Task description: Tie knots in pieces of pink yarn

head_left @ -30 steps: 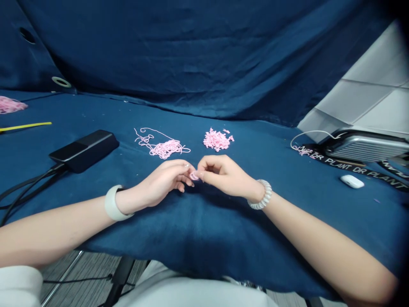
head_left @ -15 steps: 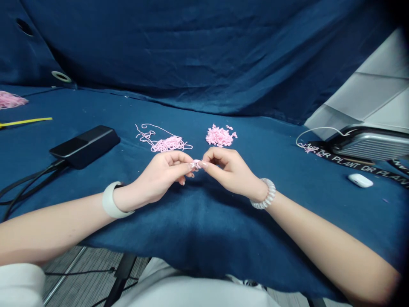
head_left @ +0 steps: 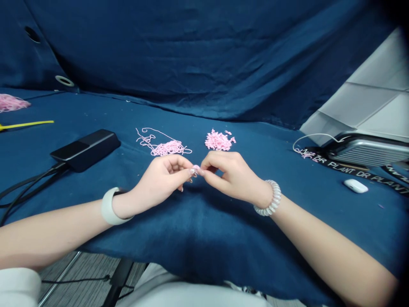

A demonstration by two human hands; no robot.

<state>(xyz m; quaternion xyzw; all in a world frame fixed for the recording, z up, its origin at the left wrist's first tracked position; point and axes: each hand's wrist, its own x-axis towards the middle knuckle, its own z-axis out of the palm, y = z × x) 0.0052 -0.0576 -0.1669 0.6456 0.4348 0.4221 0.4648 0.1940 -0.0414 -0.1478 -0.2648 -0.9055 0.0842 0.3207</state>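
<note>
Fingertip to fingertip, my left hand [head_left: 164,177] and my right hand [head_left: 234,177] pinch a small piece of pink string [head_left: 197,167] above the blue cloth. Both hands are closed, thumb against forefinger, and most of the piece is hidden by the fingers. Just beyond my left hand lies a loose tangle of pink string [head_left: 169,148], one long end curling off to its left. Behind my right hand is a small heap of short pink knotted bits [head_left: 219,140].
A black box [head_left: 86,149] with cables sits at left, near a yellow strip [head_left: 27,125] and another pink string bundle [head_left: 12,102]. On the right are a silver-and-black device [head_left: 361,149], a lettered black strap [head_left: 354,172] and a white earbud case [head_left: 355,186]. Blue cloth [head_left: 191,64] rises behind.
Both hands stay together on the small pink piece, with the right hand's fingers shifted slightly. The whole view has moved a little.
</note>
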